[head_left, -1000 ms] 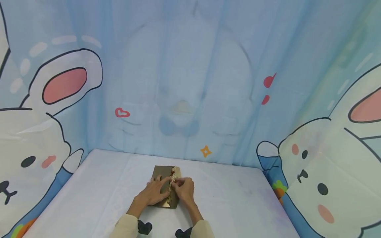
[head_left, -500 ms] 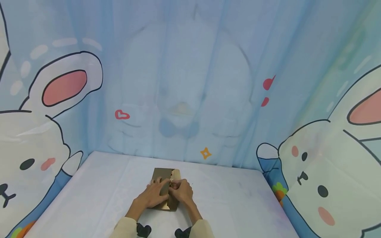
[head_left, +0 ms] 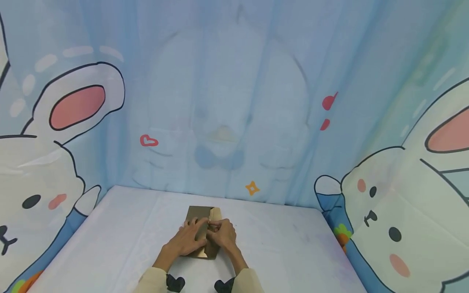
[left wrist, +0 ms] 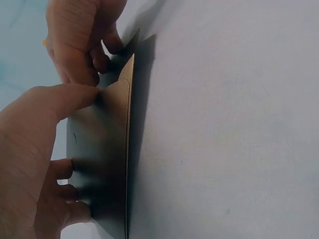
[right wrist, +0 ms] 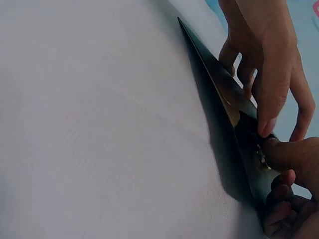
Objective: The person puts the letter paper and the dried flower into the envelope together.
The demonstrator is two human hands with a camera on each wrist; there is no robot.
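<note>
A bronze-gold envelope [head_left: 199, 211], with a paler flap folded open along its right side, lies on the white table. My left hand [head_left: 188, 237] rests on it with fingers spread; in the left wrist view the thumb [left wrist: 75, 97] presses near the flap. Close by, my right hand [head_left: 223, 234] has its thumb and fingertips together at the envelope's opening. In the right wrist view a small shiny gold piece [right wrist: 262, 158] shows at those fingertips, mostly hidden between the hand and the envelope.
The table [head_left: 286, 244] has a white cloth over it. Behind hangs a pale blue curtain [head_left: 227, 81] printed with cartoon rabbits. Cream sleeves [head_left: 152, 280] with dark heart shapes by the cuffs show at the bottom.
My right hand has shifted slightly left and down towards the opening. The gold piece, visible at its fingertips earlier in the head view, is now covered there. My left hand stays on the envelope.
</note>
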